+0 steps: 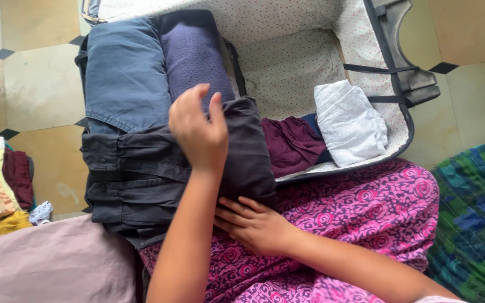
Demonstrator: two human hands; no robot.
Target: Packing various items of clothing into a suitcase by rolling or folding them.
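Pressing: my left hand (197, 132) lies fingers loose on the dark folded trousers (164, 168), gripping nothing.
Right hand (254, 224): flat, fingers spread, touching the trousers' near edge.
Trousers: left end of the suitcase (287, 67), over blue jeans (124, 73).
Right end: white cloth (349, 123).

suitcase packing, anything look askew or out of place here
One thing: the dark grey folded trousers hang over the suitcase front edge onto the person's lap, not fully inside. The left hand rests on top of them and the right hand is at their near edge. The white folded cloth lies tilted.
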